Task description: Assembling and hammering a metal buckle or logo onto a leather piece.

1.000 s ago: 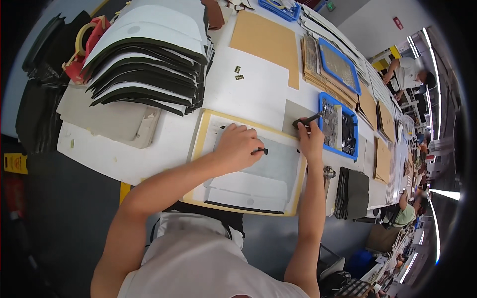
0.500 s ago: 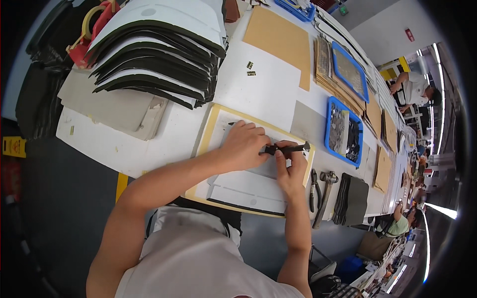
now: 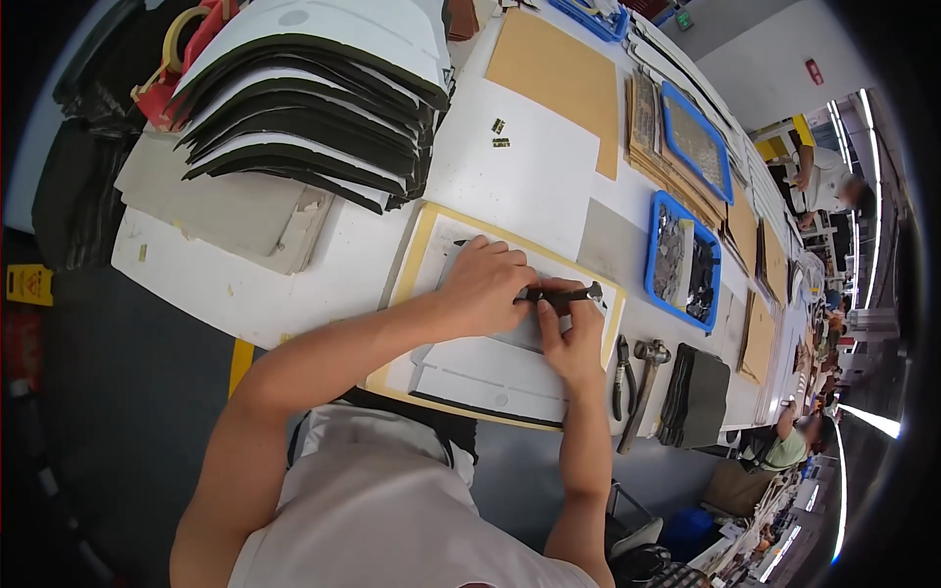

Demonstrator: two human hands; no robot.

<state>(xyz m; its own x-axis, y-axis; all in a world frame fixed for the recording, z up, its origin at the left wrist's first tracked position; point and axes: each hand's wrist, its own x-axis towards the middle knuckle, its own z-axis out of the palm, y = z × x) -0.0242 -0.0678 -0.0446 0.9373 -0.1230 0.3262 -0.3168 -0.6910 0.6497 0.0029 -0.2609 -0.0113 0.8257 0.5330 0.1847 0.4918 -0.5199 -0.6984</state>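
Observation:
My right hand [image 3: 572,333] grips a dark rod-shaped tool [image 3: 564,294] with a wider end, lying nearly level above the work. Against the tool's left end sits my left hand [image 3: 480,284], its fingers curled down and what they pinch hidden beneath them. Both are over a yellow-edged board [image 3: 423,240]. On the board, under my wrists, lies a white panel [image 3: 480,377] with a dark edge. A small dark piece shows past my left knuckles, too small to name.
Pliers [image 3: 623,377] and a hammer [image 3: 644,392] lie right of the board, beside dark sheets [image 3: 694,395]. A blue tray [image 3: 651,265] of small pieces stands beyond. At left rise stacked black-edged white panels [image 3: 304,108] and a red tape dispenser [image 3: 162,98].
The tool's wider end has shifted slightly left and down, and my right fingers have moved a little with it. My left hand stays nearly in place.

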